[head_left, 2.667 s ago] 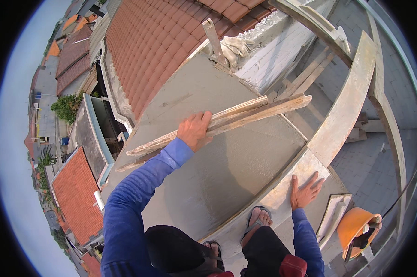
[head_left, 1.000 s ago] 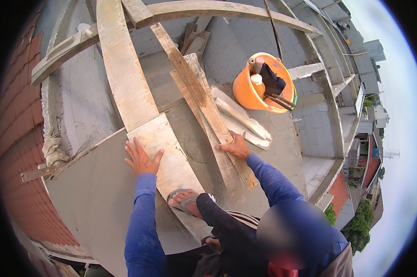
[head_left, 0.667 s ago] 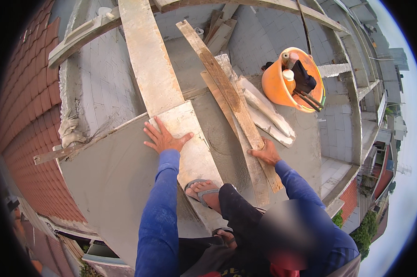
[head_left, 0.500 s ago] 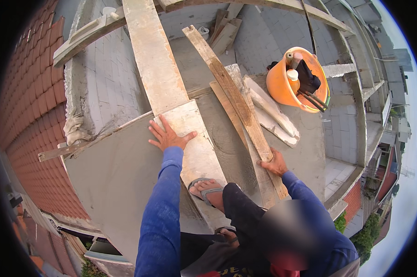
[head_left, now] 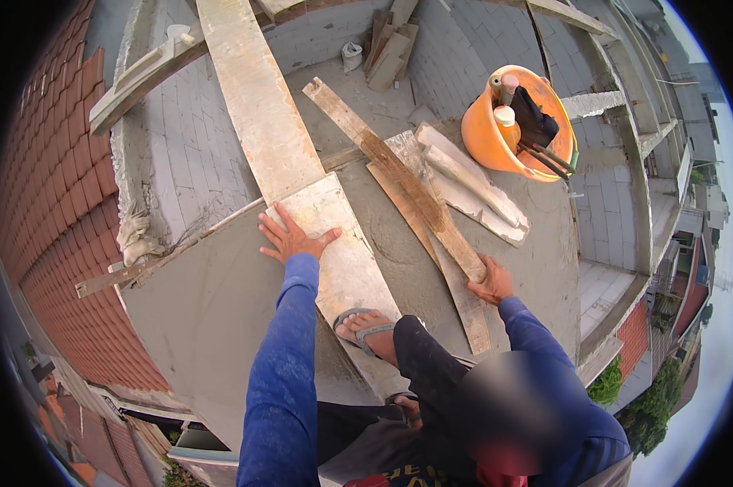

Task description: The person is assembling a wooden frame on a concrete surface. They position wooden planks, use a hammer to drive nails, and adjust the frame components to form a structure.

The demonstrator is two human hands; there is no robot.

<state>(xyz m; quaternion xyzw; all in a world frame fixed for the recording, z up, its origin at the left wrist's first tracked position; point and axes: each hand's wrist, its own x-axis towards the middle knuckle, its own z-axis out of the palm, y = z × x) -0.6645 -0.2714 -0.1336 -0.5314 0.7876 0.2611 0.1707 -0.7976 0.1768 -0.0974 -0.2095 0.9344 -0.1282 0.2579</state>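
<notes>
Beneath me, the grey concrete slab [head_left: 212, 316] carries a wide pale board [head_left: 354, 264]; to that board's right lie thin wooden planks [head_left: 468, 319] and, farther right, whitish strips [head_left: 474, 191].

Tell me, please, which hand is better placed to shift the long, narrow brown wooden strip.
Probably the right hand: it grips the strip near one end, while the left hand lies spread over the edge of the pale, flat board.
</notes>
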